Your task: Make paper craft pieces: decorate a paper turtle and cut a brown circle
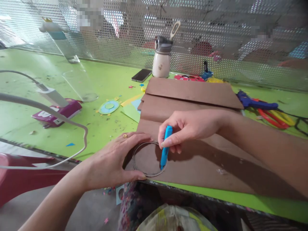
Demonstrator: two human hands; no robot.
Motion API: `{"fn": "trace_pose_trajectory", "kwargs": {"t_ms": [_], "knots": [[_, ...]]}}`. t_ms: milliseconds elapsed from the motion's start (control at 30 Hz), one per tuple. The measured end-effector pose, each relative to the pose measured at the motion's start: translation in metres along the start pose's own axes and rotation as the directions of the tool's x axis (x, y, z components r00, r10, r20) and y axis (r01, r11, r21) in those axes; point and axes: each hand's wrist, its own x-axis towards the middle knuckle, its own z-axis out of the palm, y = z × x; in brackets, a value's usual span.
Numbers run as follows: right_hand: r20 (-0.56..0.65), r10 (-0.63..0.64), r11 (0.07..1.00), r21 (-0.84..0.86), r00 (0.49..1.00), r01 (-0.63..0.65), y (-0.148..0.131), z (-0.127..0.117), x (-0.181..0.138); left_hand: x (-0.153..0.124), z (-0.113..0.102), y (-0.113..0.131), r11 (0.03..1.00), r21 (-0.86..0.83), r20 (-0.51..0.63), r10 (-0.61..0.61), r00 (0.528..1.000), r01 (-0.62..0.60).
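Note:
My right hand (179,131) grips a blue marker (166,146), its tip pointing down at the inner right side of a thin round ring (133,164). The ring lies flat on a large brown cardboard sheet (192,170), close to the table's front edge. Around the ring's left side curves my left hand (117,160), thumb at the near rim and fingers at the far rim, holding it against the cardboard. A gold ring is on one finger of that hand. Inside the thin ring, brown cardboard shows.
Behind the folded cardboard stand a white bottle (161,64) and a phone (141,75). A blue glue gun (257,102) lies at the right. Leftward are a clear cup (80,86), a paper cutout (109,106), a purple power strip (57,112) and a white cable (72,123). Perforated metal borders the table.

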Motion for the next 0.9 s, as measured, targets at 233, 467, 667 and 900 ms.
{"fn": "trace_pose_trajectory", "kwargs": {"t_ms": [233,467,667,900], "knots": [[-0.050,-0.013,0.996,-0.086,0.999,0.009,-0.009,-0.005,0.005,0.001,-0.001,0.001,0.999,0.023,0.012,-0.022,1.000,0.022],[-0.400,-0.196,0.979,-0.122,0.895,0.160,0.002,0.015,-0.004,0.000,0.001,0.000,0.999,0.021,-0.015,0.035,0.999,-0.035],[-0.489,-0.190,0.981,-0.128,0.851,0.146,0.020,0.050,-0.002,-0.001,0.003,-0.001,0.999,0.045,-0.030,0.020,0.999,-0.018],[-0.518,-0.231,0.965,-0.228,0.823,0.128,0.024,0.056,0.002,0.002,0.000,0.003,0.997,0.077,-0.036,-0.004,0.999,0.007]]}}
